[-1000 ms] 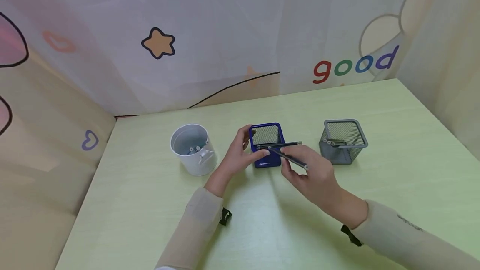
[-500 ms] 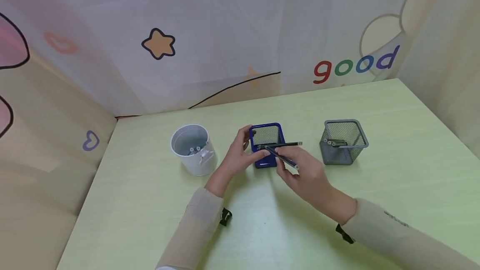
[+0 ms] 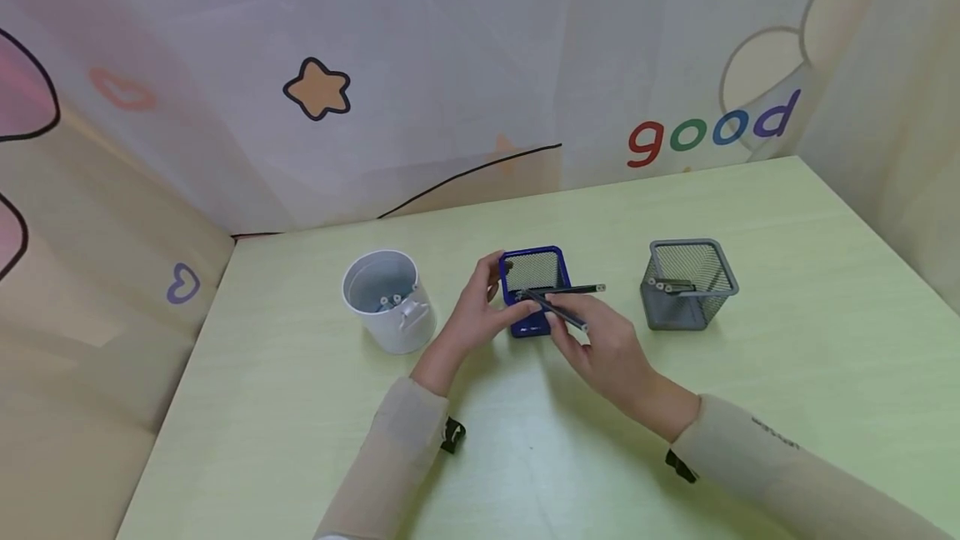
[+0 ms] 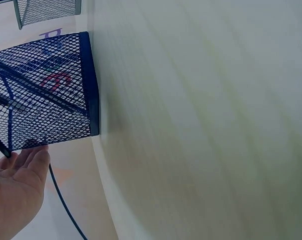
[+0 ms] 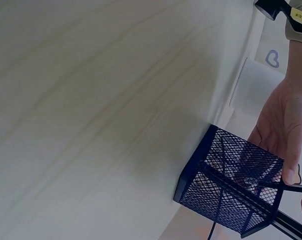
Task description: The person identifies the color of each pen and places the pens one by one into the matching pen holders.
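Observation:
A blue mesh pen holder (image 3: 532,326) stands upright on the table, with my left hand (image 3: 476,311) gripping its left side, thumb across the front rim. My right hand (image 3: 609,350) pinches a dark pencil (image 3: 566,315), whose far end reaches over the front rim. Another dark pencil (image 3: 585,288) leans in the holder, its end sticking out to the right. Through the mesh (image 4: 45,95) in the left wrist view, a pencil slants down to the bottom. The right wrist view shows the left hand (image 5: 283,125) behind the holder (image 5: 231,185) and only a fingertip of the right.
Left of the hands stands a white bucket (image 3: 397,333) with several pale-ended sticks inside. To the right is a grey mesh holder (image 3: 675,317) containing several pencils (image 3: 670,285). A printed cloth (image 3: 465,90) rises behind the pale green table (image 3: 285,373).
My right hand has moved slightly left with its pencil, bringing the pencil's tip further over the blue pen holder. The left hand and the holder stay in place.

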The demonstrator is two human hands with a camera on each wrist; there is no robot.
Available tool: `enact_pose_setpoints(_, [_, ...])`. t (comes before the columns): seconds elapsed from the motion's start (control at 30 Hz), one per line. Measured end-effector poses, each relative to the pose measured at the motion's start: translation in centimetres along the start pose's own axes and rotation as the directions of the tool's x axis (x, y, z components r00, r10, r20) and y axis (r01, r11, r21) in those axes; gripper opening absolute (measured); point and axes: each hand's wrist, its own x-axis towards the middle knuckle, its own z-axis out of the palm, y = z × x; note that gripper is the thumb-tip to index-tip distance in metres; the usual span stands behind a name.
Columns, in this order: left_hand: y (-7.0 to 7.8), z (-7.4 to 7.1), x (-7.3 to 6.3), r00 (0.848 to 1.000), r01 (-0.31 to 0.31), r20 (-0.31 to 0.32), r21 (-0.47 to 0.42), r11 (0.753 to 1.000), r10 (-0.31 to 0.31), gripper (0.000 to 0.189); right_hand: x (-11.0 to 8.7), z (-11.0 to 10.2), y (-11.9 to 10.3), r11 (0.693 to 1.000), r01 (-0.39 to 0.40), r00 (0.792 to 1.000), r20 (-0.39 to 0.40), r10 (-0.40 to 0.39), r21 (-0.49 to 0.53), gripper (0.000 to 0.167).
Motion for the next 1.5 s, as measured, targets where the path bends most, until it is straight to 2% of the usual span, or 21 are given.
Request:
enact_pose_setpoints(0.2, [0.1,0.0,0.0,1.0,-0.007,0.003,0.016,1.0,0.007,0.083,0.0,0.1,0.1,1.0,-0.026,1.0,0.0,0.026,-0.01,0.037])
enact_pose_setpoints(0.5, [0.0,0.0,-0.1,1.0,-0.018,-0.001,0.018,1.0,0.018,0.082,-0.1,0.2,0.3,0.987,-0.14,0.982,0.117,0.148,-0.077,0.05])
enact_pose_setpoints(0.57, [0.0,0.0,-0.1,1.0,-0.022,0.002,0.012,1.0,0.022,0.082,-0.1,0.3,0.4,0.985,-0.157,0.977,0.133,0.166,-0.076,0.046])
enact_pose_setpoints(0.73, [0.0,-0.1,-0.1,1.0,-0.011,0.005,0.009,1.0,0.011,0.082,0.2,0.6,0.6,0.98,-0.188,0.967,0.163,0.197,-0.069,0.016])
enact_pose_setpoints(0.93, [0.2,-0.1,-0.1,1.0,0.003,0.012,0.016,1.0,-0.004,0.082,0.6,0.9,0.7,0.967,-0.223,0.95,0.197,0.244,-0.124,0.017])
enact_pose_setpoints(1.2, [0.2,-0.1,-0.2,1.0,0.005,0.014,0.011,1.0,-0.006,0.081,0.8,1.0,0.4,0.931,-0.322,0.897,0.261,0.358,-0.171,0.014])
enact_pose_setpoints(1.5, [0.2,-0.1,-0.1,1.0,0.012,0.009,0.029,1.0,-0.013,0.083,0.8,1.1,0.5,0.926,-0.33,0.887,0.275,0.37,-0.182,0.02])
